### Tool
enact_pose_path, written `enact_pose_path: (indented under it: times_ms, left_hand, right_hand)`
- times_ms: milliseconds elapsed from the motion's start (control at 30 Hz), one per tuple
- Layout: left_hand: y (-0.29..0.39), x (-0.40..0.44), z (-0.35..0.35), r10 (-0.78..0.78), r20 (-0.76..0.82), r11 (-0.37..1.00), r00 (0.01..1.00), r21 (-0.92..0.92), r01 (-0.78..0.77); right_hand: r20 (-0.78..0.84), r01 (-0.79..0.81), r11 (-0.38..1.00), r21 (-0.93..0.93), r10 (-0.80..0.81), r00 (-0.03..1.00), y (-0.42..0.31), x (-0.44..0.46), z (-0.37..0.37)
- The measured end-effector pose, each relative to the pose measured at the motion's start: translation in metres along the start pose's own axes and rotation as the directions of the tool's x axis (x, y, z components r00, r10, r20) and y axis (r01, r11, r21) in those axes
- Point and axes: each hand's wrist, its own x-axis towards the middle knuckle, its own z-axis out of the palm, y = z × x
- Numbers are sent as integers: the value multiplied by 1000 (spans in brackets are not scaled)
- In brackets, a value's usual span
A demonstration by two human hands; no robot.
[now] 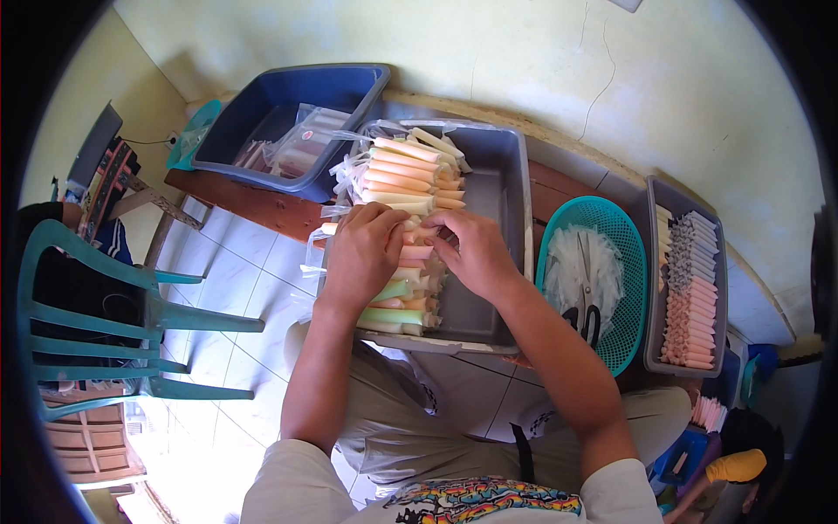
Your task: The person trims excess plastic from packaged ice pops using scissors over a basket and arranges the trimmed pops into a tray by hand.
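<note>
My left hand (371, 249) is bent over a pile of filled plastic ice pop tubes (401, 170), coloured orange, cream, pink and pale green. Its fingers are curled around the end of one tube, mostly hidden beneath the hand. Opposite it, my right hand (476, 251) pinches at the same spot with thumb and forefinger. The pile fills the left side of a grey plastic tub (502, 301) in front of me. Loose clear plastic ends (349, 179) stick out over the tub's left rim.
To the right, a turquoise basket (630, 327) holds clear plastic sleeves and black-handled scissors (587, 297). Beyond it stands a grey tray (653, 262) of tied pink and whitish tubes. A blue tub (349, 83) holds bagged tubes. Left is a green chair (96, 327); another person (738, 467) sits lower right.
</note>
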Motion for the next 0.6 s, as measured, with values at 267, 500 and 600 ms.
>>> enact_pose_path:
  times_ms: [267, 500, 600]
  left_hand:
    - [5, 0, 2, -22, -57, 999, 998, 30, 23]
    - [3, 0, 7, -37, -141, 996, 989, 81, 48]
    - [3, 0, 9, -40, -157, 997, 987, 66, 51]
  right_hand:
    - [-83, -57, 996, 65, 62, 995, -6, -7, -2]
    - [-248, -6, 998, 61, 21, 968, -9, -9, -10]
    - [-290, -15, 997, 76, 36, 956, -13, -9, -14]
